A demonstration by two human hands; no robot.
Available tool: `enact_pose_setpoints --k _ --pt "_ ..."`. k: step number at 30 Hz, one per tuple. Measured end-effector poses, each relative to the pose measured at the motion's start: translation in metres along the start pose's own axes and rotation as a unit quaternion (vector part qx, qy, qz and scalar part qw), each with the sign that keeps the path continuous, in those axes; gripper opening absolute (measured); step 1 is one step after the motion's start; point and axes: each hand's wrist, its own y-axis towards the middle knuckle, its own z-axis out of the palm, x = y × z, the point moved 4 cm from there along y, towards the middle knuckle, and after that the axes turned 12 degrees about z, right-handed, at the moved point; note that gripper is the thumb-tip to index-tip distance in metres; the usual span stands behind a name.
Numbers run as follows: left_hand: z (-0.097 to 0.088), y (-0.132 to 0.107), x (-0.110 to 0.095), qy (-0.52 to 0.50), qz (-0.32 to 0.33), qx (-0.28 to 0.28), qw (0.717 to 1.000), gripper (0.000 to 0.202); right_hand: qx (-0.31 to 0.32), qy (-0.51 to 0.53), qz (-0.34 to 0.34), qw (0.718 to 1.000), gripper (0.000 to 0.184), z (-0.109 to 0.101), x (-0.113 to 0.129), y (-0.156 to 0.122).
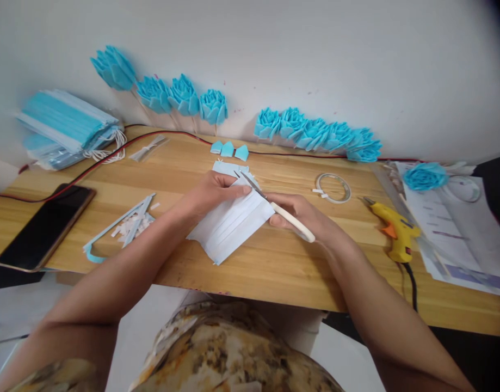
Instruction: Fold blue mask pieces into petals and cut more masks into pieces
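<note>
My left hand (217, 193) pinches the top part of a pale blue face mask (237, 220), which hangs slanted above the wooden table. White-handled scissors (288, 215) are in my right hand (296, 209), their blades slightly parted at the mask's upper edge close to my left thumb. Part of my right fingers is hidden behind the handle and the mask. Just beyond the mask lie a few small blue cut petals (229, 149).
Blue fabric roses (182, 95) line the wall, with more roses (315, 133) to the right. Around the table (184, 272) are stacked masks (66, 122), a phone (45, 226), cut strips (129, 223), a tape roll (335, 188), a yellow glue gun (399, 228), papers (462, 228) and a red-black cable (152, 133).
</note>
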Motion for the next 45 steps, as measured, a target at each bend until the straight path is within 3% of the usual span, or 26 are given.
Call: enact_pose_setpoints --k 7,14,38,45 --pt "-0.0050 -0.0006 -0.0050 -0.012 -0.008 -0.041 0.999 0.028 0.000 0.012 0.001 1.000 0.064 -0.0016 0.0000 -0.0013" --pt "0.0030 -0.0004 0.0007 -0.024 -0.025 -0.010 0.999 0.026 -0.006 0.006 -0.001 1.000 0.061 -0.0005 -0.0019 -0.0004" --pt "-0.0058 0.0028 0.0021 -0.010 -0.007 -0.053 0.999 0.030 -0.043 0.025 0.032 0.998 0.062 0.0009 -0.0005 0.0002" --pt "-0.0054 0.0026 0.0004 -0.013 0.010 -0.036 0.999 0.030 -0.045 0.029 0.043 0.998 0.064 -0.0010 -0.0056 0.0016"
